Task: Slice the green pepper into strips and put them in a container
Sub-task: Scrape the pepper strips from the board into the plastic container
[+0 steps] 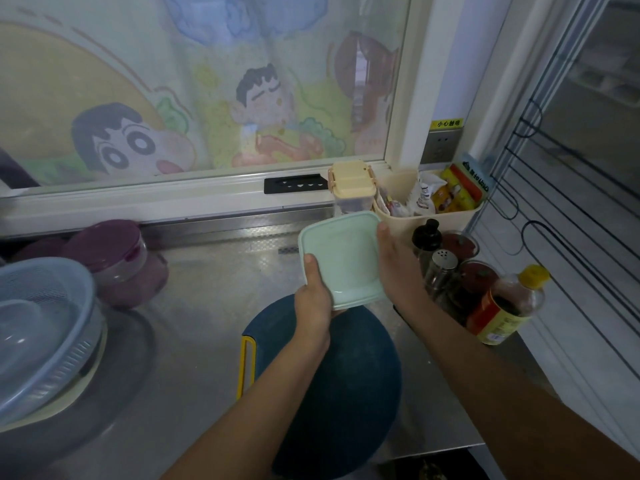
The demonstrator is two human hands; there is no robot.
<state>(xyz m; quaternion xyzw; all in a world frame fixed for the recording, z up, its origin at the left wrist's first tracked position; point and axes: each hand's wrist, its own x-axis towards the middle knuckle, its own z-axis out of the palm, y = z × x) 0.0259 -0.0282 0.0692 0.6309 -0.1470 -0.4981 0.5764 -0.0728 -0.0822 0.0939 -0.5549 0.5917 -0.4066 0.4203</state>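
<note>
Both hands hold the empty container (341,258) above the board's (346,393) far edge: left hand (313,299) clamped on its near-left corner, right hand (398,268) gripping its right side. No pepper or knife shows (slicing seemingly unstarted), so nearly everything remains.

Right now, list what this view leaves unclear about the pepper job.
Head view only.
1. Green pepper: not in view; slicing progress unknown.
2. Dark blue cutting board: far part hidden by the left hand, right hand and the mint-green container they hold.
3. Blue colander: cut off by the left edge.
4. Yellow-capped sauce bottle: label too blurred to read.
</note>
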